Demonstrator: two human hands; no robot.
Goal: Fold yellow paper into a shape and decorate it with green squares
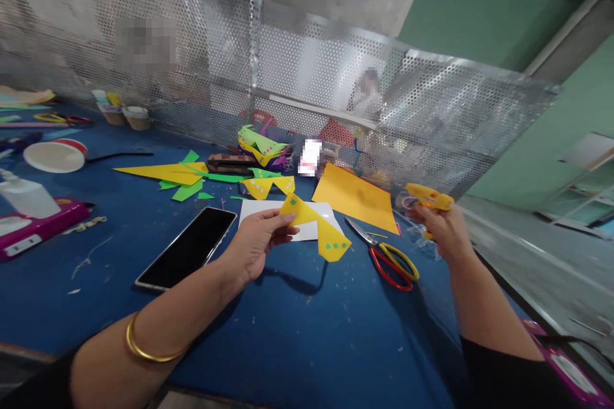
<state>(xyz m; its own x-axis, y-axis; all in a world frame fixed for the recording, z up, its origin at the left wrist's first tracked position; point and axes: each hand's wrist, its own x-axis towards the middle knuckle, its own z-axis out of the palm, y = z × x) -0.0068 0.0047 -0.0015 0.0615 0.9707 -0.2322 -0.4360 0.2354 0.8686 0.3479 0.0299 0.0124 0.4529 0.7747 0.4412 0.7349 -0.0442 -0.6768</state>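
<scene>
Yellow folded paper piece [316,227] with green dots pinched at its upper corner in the grip of the left hand [256,239], held just above the blue tabletop [297,332] near its middle, over a white sheet [268,209]. Yellow glue gun [428,197] clasped in the right hand [444,227], grip closed round its handle, raised toward the tabletop's right edge. Red-and-yellow scissors [391,259] lying flat between the two hands, blades pointing toward the far edge. Orange paper sheet [355,197] just beyond the scissors. Black phone [188,247] face up to the left of the left hand. Green and yellow paper scraps [185,177] farther back, near the perforated metal screen [268,70] along the far edge. White round lid [54,156] and pink box [33,227] toward the left edge. Gold bangle [144,345] on the left forearm.
</scene>
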